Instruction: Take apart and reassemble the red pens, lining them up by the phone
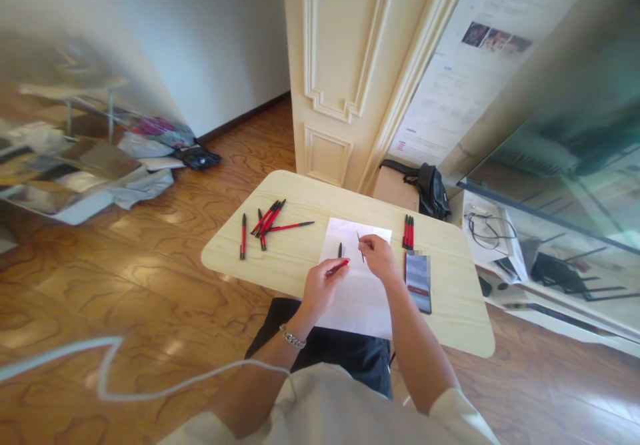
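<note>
My left hand (323, 283) is closed around a red pen barrel (339, 268), its red end pointing right. Between the fingertips of my right hand (377, 256) is a thin dark pen refill (361, 247), held slanted above the paper. Both hands are over a white sheet of paper (365, 308) and a short distance apart. A black pen tip piece (341, 249) lies on the sheet just beyond my left fingers. Several red and black pens (270, 219) are loosely piled to the left. Three more red and black pens (409, 232) are lined up side by side on the right.
A phone (419, 281) lies on the light wooden table (455, 278), right of the paper. Behind the table, a black bag (433, 190) rests on a box. Cardboard and bags (100, 165) are heaped on the floor at left. A white cable (200, 381) crosses the lower left.
</note>
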`<control>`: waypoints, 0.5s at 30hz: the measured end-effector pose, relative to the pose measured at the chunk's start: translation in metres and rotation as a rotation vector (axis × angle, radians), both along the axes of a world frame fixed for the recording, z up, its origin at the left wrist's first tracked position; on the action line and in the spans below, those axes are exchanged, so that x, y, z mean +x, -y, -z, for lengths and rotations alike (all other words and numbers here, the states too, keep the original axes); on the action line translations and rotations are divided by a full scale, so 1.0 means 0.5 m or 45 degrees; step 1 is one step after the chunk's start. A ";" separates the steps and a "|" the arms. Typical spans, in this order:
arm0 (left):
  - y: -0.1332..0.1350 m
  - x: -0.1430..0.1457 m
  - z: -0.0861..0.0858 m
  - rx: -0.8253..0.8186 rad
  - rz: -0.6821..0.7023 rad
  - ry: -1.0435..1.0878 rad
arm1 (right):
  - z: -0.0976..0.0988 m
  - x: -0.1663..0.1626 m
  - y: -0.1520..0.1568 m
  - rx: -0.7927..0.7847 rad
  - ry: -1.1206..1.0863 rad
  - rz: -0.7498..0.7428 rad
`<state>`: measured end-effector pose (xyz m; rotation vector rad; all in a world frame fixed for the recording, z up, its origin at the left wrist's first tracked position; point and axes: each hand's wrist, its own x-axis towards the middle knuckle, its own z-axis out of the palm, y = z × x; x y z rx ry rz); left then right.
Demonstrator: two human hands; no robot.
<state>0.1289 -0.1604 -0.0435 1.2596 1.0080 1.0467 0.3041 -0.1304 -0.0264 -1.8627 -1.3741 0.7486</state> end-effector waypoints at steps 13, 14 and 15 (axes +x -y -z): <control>0.002 0.012 0.002 0.061 0.040 -0.024 | -0.082 -0.044 0.055 0.382 -0.741 0.045; 0.002 0.012 0.002 0.058 0.036 -0.028 | -0.078 -0.045 0.056 0.367 -0.732 0.029; 0.002 0.011 0.002 0.055 0.033 -0.034 | -0.074 -0.046 0.058 0.350 -0.718 0.013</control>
